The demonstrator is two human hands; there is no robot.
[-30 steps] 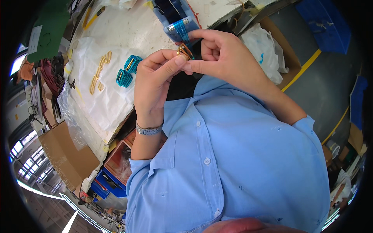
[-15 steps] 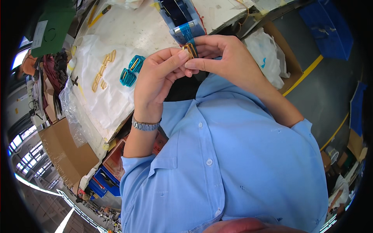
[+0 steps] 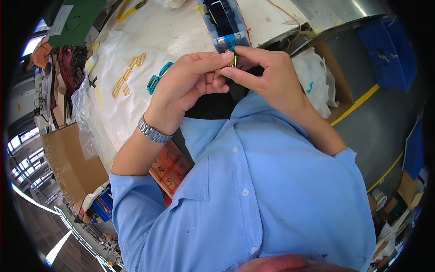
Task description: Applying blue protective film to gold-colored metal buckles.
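Observation:
Between my two hands is a small gold metal buckle, seen nearly edge-on and partly covered by fingers. My left hand pinches it between thumb and fingers, with a metal watch on that wrist. From the other side, my right hand closes thumb and forefinger around it. A strip of blue tape runs from the blue-grey tape dispenser to the fingertips; where it meets the buckle is hidden. Left of my hands lie teal-wrapped buckles, partly behind my left hand. Several bare gold buckles lie further left.
A white sheet covers part of the worktable. Clear plastic hangs over its left edge, above a cardboard box. To the right stands a carton with a white bag, with a blue bin beyond.
The gold buckle has turned from showing its frame to nearly edge-on. My left forearm has swung outward, its hand now covering more of the teal-wrapped buckles. The whole view has shifted slightly.

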